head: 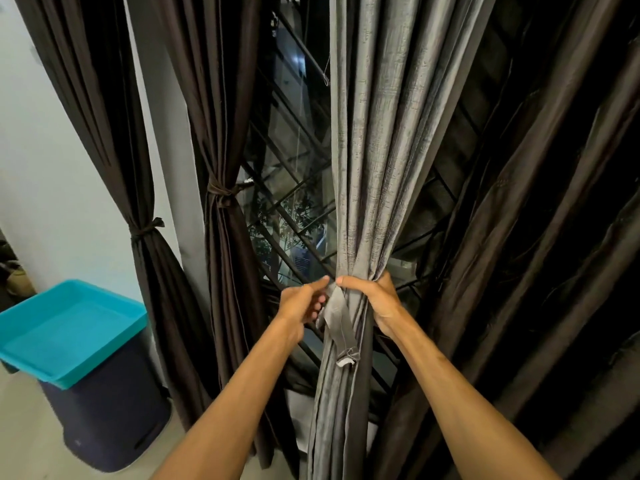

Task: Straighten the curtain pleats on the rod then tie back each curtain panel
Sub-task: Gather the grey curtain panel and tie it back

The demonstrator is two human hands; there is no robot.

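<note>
Grey curtain (367, 168) hangs vertical btwn hands; right hand (372, 299) clamps the bunch, left hand (301, 303) pinches tie strip (341, 323) just left.

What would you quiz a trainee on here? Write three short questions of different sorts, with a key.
1. True or false: the right hand is closed around the gathered grey curtain.
2. How many dark brown curtains on the left are already tied back? A) none B) one C) two
3. Fill in: the left hand pinches the grey ___ that hangs down in front of the bunch.

Key
1. True; it grips the bunch from the right side.
2. C: the brown curtain by the wall and the brown curtain by the window each have a knotted tie.
3. Strap; the tie strap has its loose end hanging free.
</note>
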